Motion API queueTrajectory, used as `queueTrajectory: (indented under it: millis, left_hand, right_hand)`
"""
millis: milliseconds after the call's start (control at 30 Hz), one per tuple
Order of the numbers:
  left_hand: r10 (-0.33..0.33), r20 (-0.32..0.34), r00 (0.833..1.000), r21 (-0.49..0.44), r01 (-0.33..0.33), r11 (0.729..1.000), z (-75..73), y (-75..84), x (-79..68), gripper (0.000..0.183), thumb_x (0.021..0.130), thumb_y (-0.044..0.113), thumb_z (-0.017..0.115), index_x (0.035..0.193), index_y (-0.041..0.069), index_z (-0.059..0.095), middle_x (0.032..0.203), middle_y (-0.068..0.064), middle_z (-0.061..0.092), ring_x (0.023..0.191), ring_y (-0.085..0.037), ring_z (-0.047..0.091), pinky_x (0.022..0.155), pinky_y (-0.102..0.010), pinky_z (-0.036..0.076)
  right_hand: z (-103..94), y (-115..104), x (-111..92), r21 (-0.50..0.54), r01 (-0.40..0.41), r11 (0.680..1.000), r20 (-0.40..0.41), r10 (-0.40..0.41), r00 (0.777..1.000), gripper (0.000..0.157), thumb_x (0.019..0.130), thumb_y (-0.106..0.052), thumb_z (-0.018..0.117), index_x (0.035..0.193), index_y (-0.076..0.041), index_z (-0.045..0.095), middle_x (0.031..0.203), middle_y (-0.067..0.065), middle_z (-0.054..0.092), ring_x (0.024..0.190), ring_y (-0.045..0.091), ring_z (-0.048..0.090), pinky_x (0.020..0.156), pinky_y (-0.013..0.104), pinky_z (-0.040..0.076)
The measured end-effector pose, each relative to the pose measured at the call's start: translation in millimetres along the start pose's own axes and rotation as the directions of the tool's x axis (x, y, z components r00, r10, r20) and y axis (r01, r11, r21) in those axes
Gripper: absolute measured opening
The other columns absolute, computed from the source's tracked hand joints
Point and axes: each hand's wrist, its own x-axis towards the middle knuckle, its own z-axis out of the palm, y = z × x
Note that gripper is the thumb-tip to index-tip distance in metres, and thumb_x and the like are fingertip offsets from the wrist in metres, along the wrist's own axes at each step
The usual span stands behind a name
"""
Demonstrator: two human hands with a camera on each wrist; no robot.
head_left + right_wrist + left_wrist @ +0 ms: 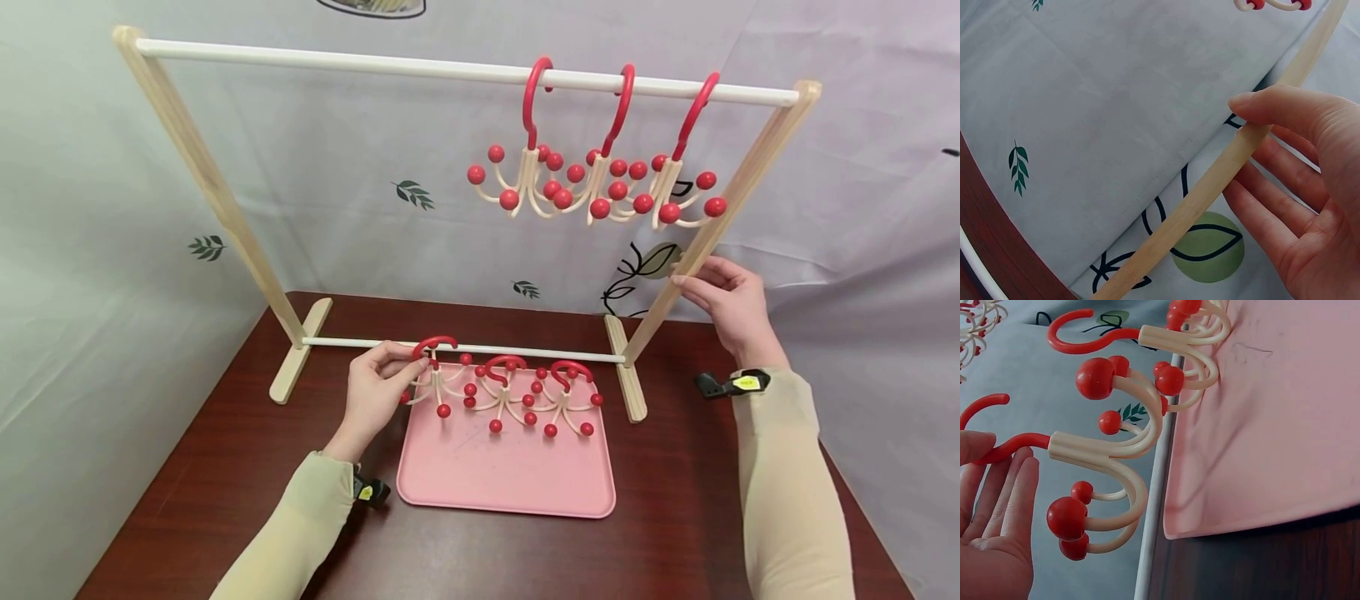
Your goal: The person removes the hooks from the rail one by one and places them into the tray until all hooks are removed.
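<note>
My left hand pinches the red hook of a hanger with several curved, red-ball-tipped arms between thumb and fingers. In the head view this hanger stands upright at the far left corner of a pink tray; whether it touches the tray I cannot tell. Two similar hangers, a middle one and a right one, stand along the tray's far side. My right hand grips the right wooden post of a rack, thumb on one side and fingers on the other.
Three more such hangers hang from the rack's white top rail, near its right end. A lower white rail runs behind the tray. Wooden feet stand on the dark red table. A patterned cloth hangs behind.
</note>
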Motion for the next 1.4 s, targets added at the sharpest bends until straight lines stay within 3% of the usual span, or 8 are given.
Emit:
queueTrajectory:
  millis: [267,433,667,733,967,1133,1400]
  left_hand:
    - [-0.011,-0.004,1.000,0.012,0.011,1.000,2.2,-4.4,-3.2,0.018,0.086,-0.002,0.080,0.102,-0.005,0.072,0.102,-0.021,0.073,0.087,-0.018,0.075,0.073,-0.037,0.062]
    - [-0.030,0.009,1.000,0.008,0.030,1.000,4.6,-7.2,-4.5,0.020,0.087,0.000,0.081,0.103,-0.007,0.071,0.102,-0.024,0.072,0.089,-0.017,0.075,0.074,-0.033,0.062]
    - [-0.065,0.023,0.998,-0.006,0.065,0.998,6.6,-14.5,-5.0,0.021,0.086,-0.002,0.080,0.104,-0.008,0.070,0.101,-0.025,0.072,0.088,-0.018,0.075,0.076,-0.047,0.061]
    - [-0.075,0.033,0.997,-0.020,0.075,0.997,7.4,-14.9,-5.2,0.022,0.087,-0.003,0.080,0.105,-0.009,0.070,0.102,-0.026,0.071,0.088,-0.018,0.075,0.076,-0.046,0.061]
    - [-0.119,0.055,0.991,-0.066,0.122,0.990,12.3,-16.8,-6.2,0.021,0.087,-0.004,0.078,0.105,-0.010,0.068,0.100,-0.024,0.072,0.088,-0.027,0.075,0.073,-0.058,0.058]
    - [-0.115,0.053,0.992,-0.037,0.117,0.992,14.9,-19.5,-7.3,0.020,0.086,-0.004,0.079,0.102,-0.009,0.069,0.099,-0.021,0.073,0.088,-0.023,0.075,0.078,-0.047,0.061]
    - [-0.163,0.079,0.984,-0.123,0.172,0.977,17.1,-21.6,-10.4,0.020,0.089,-0.005,0.076,0.104,-0.013,0.064,0.100,-0.027,0.071,0.092,-0.047,0.071,0.077,-0.064,0.055]
  right_hand:
    - [-0.7,0,-1,-0.007,-0.003,1.000,0.002,0.003,1.000,0.031,0.087,0.008,0.076,0.117,-0.002,0.074,0.104,0.008,0.076,0.092,0.016,0.074,0.082,0.025,0.057]
    - [-1.6,1,-1,-0.005,-0.004,1.000,0.002,0.004,1.000,0.031,0.087,0.007,0.076,0.117,-0.001,0.074,0.104,0.008,0.076,0.092,0.016,0.074,0.082,0.025,0.057]
    - [-0.8,1,0,-0.012,-0.005,1.000,-0.007,0.005,1.000,0.032,0.087,0.008,0.076,0.117,-0.003,0.074,0.105,0.009,0.076,0.092,0.016,0.074,0.081,0.025,0.058]
    - [-0.8,1,0,-0.004,-0.007,1.000,-0.006,0.007,1.000,0.032,0.087,0.008,0.076,0.117,-0.003,0.074,0.104,0.008,0.076,0.092,0.016,0.074,0.081,0.025,0.058]
    - [-2.0,2,-1,0.018,0.001,1.000,0.003,-0.001,1.000,0.032,0.086,0.009,0.076,0.117,0.001,0.073,0.105,0.012,0.075,0.092,0.018,0.074,0.081,0.026,0.058]
    - [-1.3,2,0,0.012,0.005,1.000,0.003,-0.005,1.000,0.032,0.087,0.010,0.075,0.117,0.000,0.074,0.104,0.010,0.076,0.092,0.017,0.074,0.081,0.026,0.058]
    - [-0.7,1,0,-0.001,0.001,1.000,-0.002,-0.001,1.000,0.032,0.087,0.009,0.075,0.118,-0.002,0.074,0.105,0.010,0.076,0.093,0.017,0.074,0.081,0.026,0.058]
